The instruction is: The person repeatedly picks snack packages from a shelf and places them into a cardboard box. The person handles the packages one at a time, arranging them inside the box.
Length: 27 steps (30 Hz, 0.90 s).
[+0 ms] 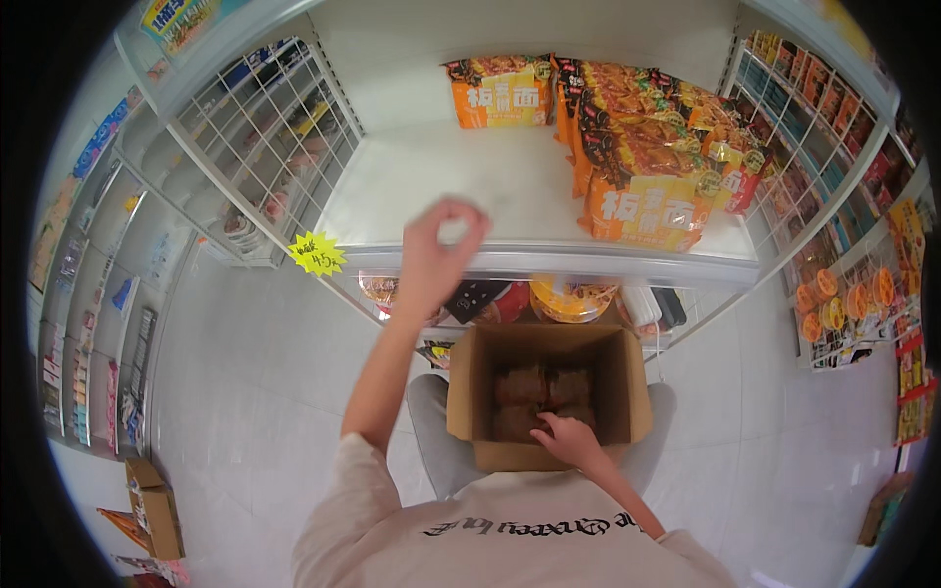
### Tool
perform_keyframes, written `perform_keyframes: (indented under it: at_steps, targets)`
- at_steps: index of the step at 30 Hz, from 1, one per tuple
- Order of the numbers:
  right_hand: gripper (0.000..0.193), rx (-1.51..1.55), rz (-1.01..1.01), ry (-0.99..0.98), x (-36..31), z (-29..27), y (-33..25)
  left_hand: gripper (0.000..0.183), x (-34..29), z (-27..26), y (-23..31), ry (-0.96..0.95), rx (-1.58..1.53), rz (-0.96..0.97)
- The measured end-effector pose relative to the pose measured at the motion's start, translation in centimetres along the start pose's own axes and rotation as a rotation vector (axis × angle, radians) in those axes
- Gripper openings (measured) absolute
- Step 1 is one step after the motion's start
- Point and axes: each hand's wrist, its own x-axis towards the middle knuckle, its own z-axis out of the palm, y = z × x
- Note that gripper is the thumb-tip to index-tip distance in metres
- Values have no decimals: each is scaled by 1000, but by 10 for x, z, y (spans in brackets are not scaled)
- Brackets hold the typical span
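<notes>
My left hand point(446, 250) is raised over the front edge of the shelf point(412, 186), blurred by motion. Its fingers and thumb curl into a ring with nothing inside. Down in the open cardboard box point(465, 387) on my lap, my right hand point(570, 440) has its fingers closed at the top of a packet point(520, 421). Several packets lie in the box, too shadowed to read their kind. On the shelf, a row of orange instant noodle packets point(642, 186) stands at the right. Another noodle packet point(500, 93) stands against the back panel.
Below the shelf sit a yellow noodle tub point(573, 297) and a black package point(480, 297). A yellow star-shaped price tag point(317, 253) hangs at the shelf's left corner. Wire grid panels point(265, 137) flank the shelf. Another cardboard box point(155, 510) stands on the floor at left.
</notes>
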Motion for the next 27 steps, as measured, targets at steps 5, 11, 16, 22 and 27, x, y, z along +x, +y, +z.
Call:
perform_keyframes:
  at_steps: [5, 11, 16, 22, 27]
  targets:
    - [38, 1, -75, 167, 1, 11, 1, 74, 136, 15, -95, 73, -6, -197]
    - [33, 44, -107, 186, 1, 12, 4, 120, 196, 43, -165, 147, -48, -461]
    - [31, 86, -120, 227, -2, 14, 7, 99, 190, 52, -162, 215, 127, -498]
    - [30, 86, -106, 209, 1, 17, 14, 46, 177, 34, -140, 50, 54, -365]
    - [30, 51, -85, 177, 3, 20, 10, 28, 152, -19, -131, 127, -130, -86]
